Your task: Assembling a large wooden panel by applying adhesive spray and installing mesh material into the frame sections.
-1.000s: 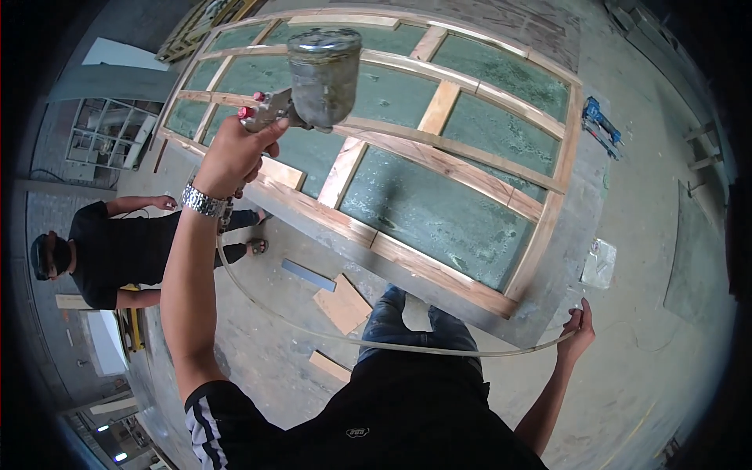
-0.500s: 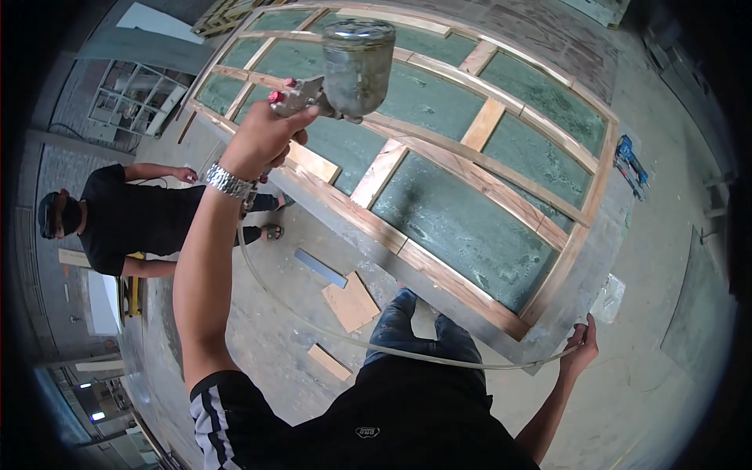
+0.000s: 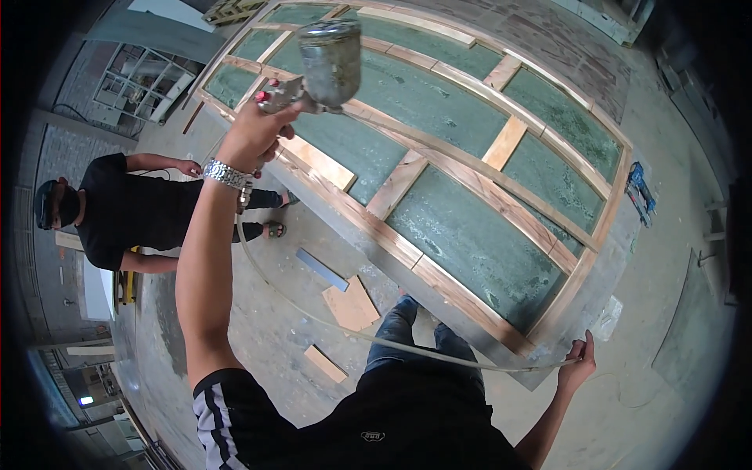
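Note:
A spray gun [image 3: 330, 66] with a metal paint cup on top is gripped in my left hand [image 3: 254, 139], raised over the left part of a large panel. The panel is a wooden frame [image 3: 470, 294] of pale strips lying over a mottled green board [image 3: 474, 235]. A metal-band watch [image 3: 227, 175] circles my left wrist. From the gun a thin clear hose [image 3: 407, 354] sags across in front of my body. My right hand [image 3: 578, 366] is closed on this hose near the panel's near right corner, low at the right.
At left a person in black [image 3: 137, 204] stands beside the panel. A blue power tool [image 3: 641, 194] lies at the panel's right edge. Offcut boards [image 3: 351, 303] and a grey strip [image 3: 322, 269] lie on the floor by my legs. A metal rack [image 3: 141, 82] stands far left.
My left hand has carried the spray gun a little to the left over the panel. The view has shifted slightly, so the panel appears further right. My right hand keeps hold of the hose.

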The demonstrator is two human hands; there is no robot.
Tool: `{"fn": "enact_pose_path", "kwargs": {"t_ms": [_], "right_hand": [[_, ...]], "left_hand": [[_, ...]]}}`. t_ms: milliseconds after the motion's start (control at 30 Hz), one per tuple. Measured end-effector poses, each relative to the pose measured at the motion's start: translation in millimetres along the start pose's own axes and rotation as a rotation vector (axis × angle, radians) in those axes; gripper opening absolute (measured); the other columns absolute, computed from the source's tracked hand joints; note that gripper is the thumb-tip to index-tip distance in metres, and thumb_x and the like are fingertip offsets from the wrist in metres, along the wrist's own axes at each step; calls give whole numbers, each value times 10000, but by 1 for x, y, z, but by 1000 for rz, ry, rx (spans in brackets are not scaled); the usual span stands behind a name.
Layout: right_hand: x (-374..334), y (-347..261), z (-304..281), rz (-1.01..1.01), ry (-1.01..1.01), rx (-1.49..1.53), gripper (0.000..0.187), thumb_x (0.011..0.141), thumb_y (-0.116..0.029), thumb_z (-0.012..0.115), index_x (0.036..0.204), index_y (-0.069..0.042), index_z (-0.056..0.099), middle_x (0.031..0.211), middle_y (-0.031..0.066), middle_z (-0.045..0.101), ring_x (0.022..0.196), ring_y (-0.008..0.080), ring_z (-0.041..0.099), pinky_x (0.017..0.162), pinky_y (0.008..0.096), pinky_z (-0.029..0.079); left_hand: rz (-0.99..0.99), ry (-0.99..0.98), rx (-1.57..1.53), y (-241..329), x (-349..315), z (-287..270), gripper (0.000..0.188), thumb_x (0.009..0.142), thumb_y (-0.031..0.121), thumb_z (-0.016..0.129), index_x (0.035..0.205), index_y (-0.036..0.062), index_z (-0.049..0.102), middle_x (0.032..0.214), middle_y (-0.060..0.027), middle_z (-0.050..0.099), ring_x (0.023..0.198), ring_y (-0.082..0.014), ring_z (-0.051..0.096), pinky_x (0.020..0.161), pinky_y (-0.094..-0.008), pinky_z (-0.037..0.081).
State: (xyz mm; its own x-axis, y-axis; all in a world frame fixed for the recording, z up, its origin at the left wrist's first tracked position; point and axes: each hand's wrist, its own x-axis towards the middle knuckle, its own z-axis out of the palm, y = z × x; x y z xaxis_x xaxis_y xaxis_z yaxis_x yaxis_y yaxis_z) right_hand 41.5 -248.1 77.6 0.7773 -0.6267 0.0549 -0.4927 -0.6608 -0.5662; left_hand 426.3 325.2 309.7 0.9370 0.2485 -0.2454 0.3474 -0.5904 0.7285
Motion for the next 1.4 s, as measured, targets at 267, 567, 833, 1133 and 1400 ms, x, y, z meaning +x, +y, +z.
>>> {"fn": "enact_pose_path", "kwargs": {"t_ms": [267,567,833,1133,1400], "right_hand": [[-2,-21,2,27,23,-20,351,990,-67,577,1329,1,633,752,89,667,630,155,565,620,331,496],[-13,-66,15,85,-8,-44,353,982,-50,572,1327,-5,634,747,103,656,652,195,584,668,351,519],[-27,-82,26,56,10,-103,370,964,-35,585,1329,3,634,774,127,670,665,192,593,667,355,516],[-33,-99,34,32,-9,-145,392,953,-19,590,1343,-1,629,788,116,683,636,164,578,630,344,508],[-41,-120,30,163,12,-70,376,939,-5,576,1308,33,636,752,108,637,669,198,560,690,344,507]], "left_hand": [[-20,27,-42,-29,47,-29,313,931,340,772,923,55,643,677,-20,640,397,-65,414,357,-257,282],[-38,-38,-69,-46,82,-49,336,922,363,781,920,55,647,677,-17,645,401,-66,425,360,-258,287],[-82,92,-75,-78,134,-88,318,932,312,772,907,18,655,671,-45,652,391,-80,435,344,-279,294],[-52,149,-59,-98,165,-111,357,923,331,778,906,-8,668,663,-51,647,403,-94,446,354,-295,315],[1,177,-3,-113,177,-106,256,932,310,751,942,69,665,665,-33,639,385,-74,437,343,-264,295]]}}
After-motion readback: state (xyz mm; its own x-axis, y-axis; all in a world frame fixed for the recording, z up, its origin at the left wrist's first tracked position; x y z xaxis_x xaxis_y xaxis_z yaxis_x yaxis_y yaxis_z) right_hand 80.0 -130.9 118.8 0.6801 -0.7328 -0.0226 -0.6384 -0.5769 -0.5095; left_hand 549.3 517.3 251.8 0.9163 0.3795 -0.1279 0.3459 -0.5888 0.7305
